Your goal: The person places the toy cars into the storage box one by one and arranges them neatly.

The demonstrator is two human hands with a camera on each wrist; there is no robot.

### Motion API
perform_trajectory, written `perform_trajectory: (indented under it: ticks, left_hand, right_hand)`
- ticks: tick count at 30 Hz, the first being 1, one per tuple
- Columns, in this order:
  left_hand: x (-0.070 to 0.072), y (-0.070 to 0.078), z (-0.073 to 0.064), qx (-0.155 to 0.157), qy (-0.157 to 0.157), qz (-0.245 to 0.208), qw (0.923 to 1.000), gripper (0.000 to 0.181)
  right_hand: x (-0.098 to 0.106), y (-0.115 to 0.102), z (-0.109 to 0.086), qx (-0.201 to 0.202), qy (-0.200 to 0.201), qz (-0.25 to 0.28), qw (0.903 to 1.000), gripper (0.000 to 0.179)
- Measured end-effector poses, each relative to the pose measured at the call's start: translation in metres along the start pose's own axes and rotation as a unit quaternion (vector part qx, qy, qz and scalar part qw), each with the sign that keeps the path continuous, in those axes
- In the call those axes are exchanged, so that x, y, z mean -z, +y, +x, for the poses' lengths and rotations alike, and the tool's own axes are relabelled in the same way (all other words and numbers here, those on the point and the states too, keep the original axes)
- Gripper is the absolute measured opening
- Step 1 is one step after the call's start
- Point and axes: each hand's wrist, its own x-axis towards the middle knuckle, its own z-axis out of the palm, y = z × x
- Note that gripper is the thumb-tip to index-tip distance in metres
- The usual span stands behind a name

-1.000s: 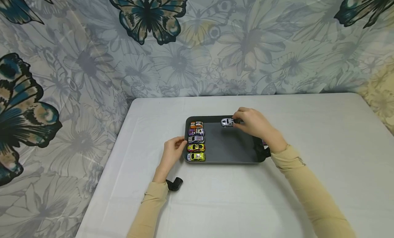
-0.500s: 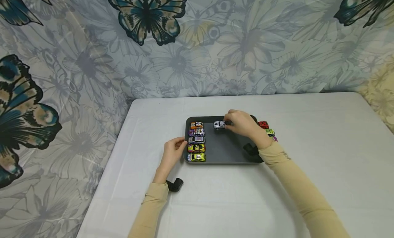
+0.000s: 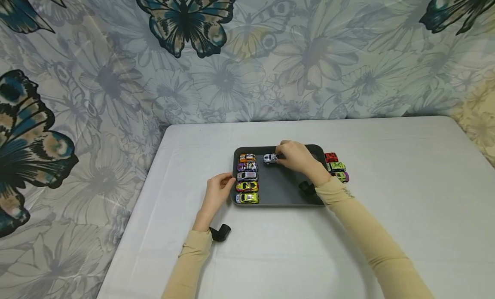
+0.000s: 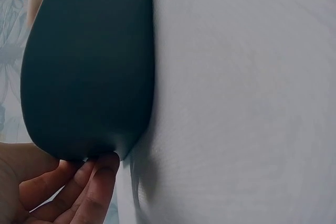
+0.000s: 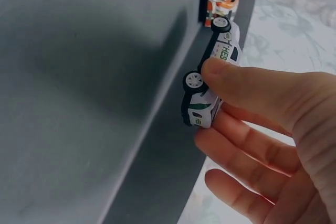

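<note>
Just right of the left hand [image 3: 216, 188], five toy cars [image 3: 247, 176] in a column block the way; from them to beneath the right hand [image 3: 297, 157], bare tray [image 3: 282, 190] leaves passage. Three more cars [image 3: 336, 166] obstruct the worktop [image 3: 267, 251] right of that hand; nearer than both hands, bare worktop opens between the sleeves [image 3: 189, 264].

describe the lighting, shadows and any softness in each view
Head view: bright, fairly even light, with a soft shadow beside the right sleeve on the white table; left wrist view: dimmer, the tray looking dark teal, a soft shadow near the left hand; right wrist view: a broad dark shadow on the tray, the patterned fabric behind pale and soft.
</note>
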Motion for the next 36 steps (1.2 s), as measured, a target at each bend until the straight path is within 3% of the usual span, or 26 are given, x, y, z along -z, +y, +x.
perform_trajectory:
  ticks: [18, 36]
  left_hand:
    - [0.0, 0.002, -0.001, 0.0, 0.001, 0.004, 1.0, 0.024]
    - [0.0, 0.001, -0.001, -0.001, 0.002, 0.0, 1.0, 0.024]
  right_hand:
    - [-0.015, -0.004, 0.004, -0.007, 0.014, -0.051, 0.9986, 0.017]
    - [-0.021, -0.001, 0.005, -0.009, 0.03, -0.057, 0.9979, 0.019]
